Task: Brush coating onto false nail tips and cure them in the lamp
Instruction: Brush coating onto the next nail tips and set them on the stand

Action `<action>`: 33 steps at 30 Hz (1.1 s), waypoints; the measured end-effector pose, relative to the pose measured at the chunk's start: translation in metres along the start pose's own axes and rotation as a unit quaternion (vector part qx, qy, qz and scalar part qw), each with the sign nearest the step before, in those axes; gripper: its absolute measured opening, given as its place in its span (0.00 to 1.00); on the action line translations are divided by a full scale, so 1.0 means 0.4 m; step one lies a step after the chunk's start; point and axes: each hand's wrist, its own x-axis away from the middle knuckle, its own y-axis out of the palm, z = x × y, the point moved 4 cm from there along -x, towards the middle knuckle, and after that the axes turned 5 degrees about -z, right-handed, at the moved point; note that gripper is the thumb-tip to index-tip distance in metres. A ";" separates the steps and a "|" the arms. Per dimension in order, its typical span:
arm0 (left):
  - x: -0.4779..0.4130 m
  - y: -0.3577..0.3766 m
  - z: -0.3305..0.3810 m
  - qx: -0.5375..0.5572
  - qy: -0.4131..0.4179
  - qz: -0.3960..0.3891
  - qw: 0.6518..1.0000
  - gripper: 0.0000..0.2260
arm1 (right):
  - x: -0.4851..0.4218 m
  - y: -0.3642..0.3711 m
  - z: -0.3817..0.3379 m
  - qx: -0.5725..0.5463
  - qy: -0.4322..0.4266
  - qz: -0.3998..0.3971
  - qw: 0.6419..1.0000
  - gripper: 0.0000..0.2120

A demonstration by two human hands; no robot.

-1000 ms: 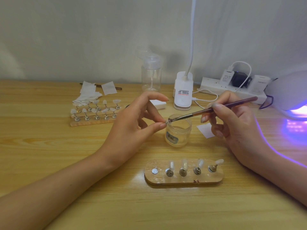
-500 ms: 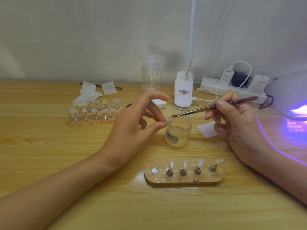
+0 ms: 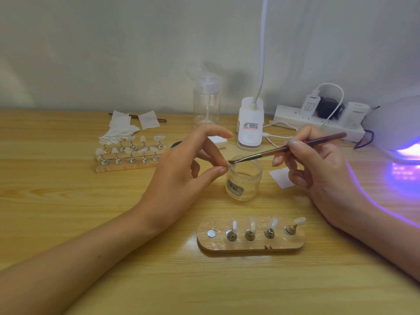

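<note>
We see the left grip point(image 3: 181, 176) pinching one nail tip point(image 3: 230, 165) between thumb and a finger, held in the air just over the near rim of the open jar point(image 3: 244, 185). Whether it pinches the tip itself or a little metal stand under it is too small to tell. The right grip point(image 3: 318, 176) grasps the brush point(image 3: 295, 146) pen-style, fingers curled round the handle. Change: half a second ago the bristles had lifted off and sat a little right of the tip; now they are back down and touching it, as they were a second ago. Left grip has barely moved. We read that as repeated short strokes, so coating of this tip is in hand, not finished. Near holder point(image 3: 250, 246) on the worktop point(image 3: 68, 212) is unchanged: four tips stand on it, and the leftmost magnet spot point(image 3: 211, 233) is bare, likely where the held tip belongs. Far rack point(image 3: 129, 155) with more tips sits well apart at back left. Curing lamp point(image 3: 400, 123) at the right edge glows violet; its inside is out of frame. Our judgement: early to mid task, with this tip to go back on the holder and then to the lamp. Risk: wet coat smearing on the fingertips, or dripping outside the jar.
</note>
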 end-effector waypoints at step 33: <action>0.000 0.002 -0.004 0.003 -0.011 0.002 1.000 0.19 | -0.004 -0.001 0.005 0.001 0.006 0.010 1.000 0.09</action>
